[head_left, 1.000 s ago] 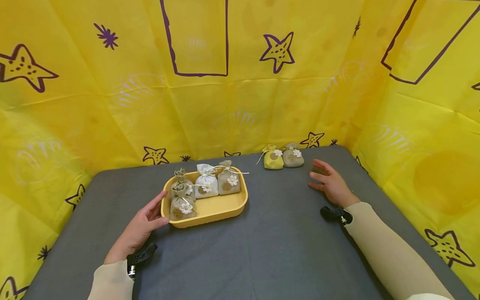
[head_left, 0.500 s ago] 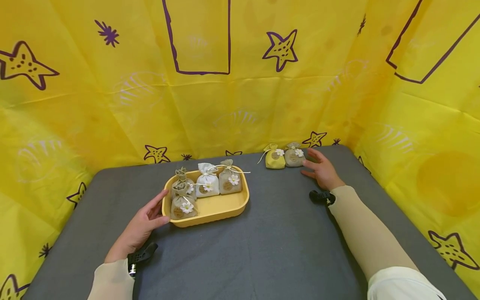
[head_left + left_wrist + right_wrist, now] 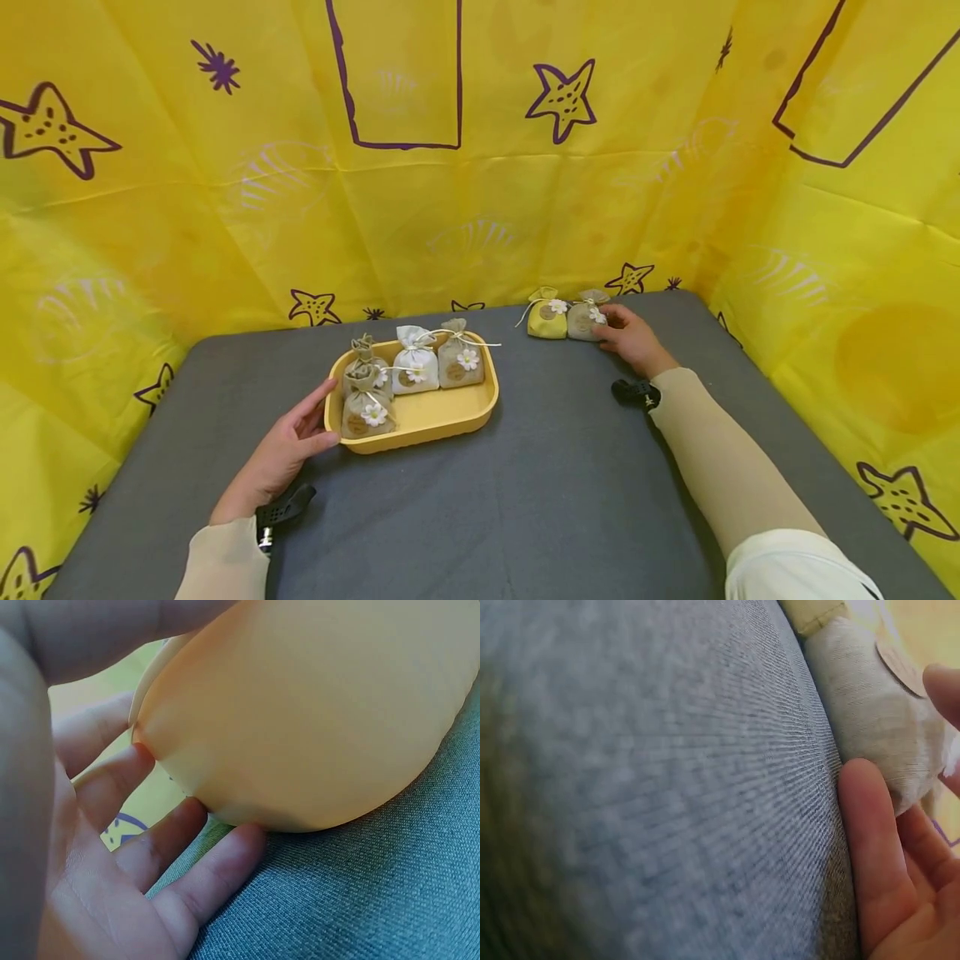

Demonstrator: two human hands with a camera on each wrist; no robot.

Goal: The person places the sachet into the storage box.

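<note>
My left hand (image 3: 281,457) rests at the left end of a yellow tray (image 3: 431,425), thumb at its near corner. In the left wrist view its fairly straight fingertips touch the tray's outer wall (image 3: 315,727). Standing in the tray are a white drawstring pouch (image 3: 423,379) and several taupe ones, such as the front one (image 3: 356,423), with flowers and tags. At the back right, my right hand (image 3: 633,340) holds a grey-beige pouch (image 3: 581,321) by its right side, between thumb and fingers. A yellow pouch (image 3: 546,323) touches that pouch's left side.
A dark grey cloth (image 3: 510,508) covers the table. Yellow fabric with starfish drawings (image 3: 480,192) hangs behind it and along both sides, close to the pouches at the back edge. The tray's front right part shows bare floor (image 3: 435,410).
My right hand has moved left to the grey-beige pouch and taken hold of it. That pouch has shifted a little, its top leaning right. My left hand and the tray stay put.
</note>
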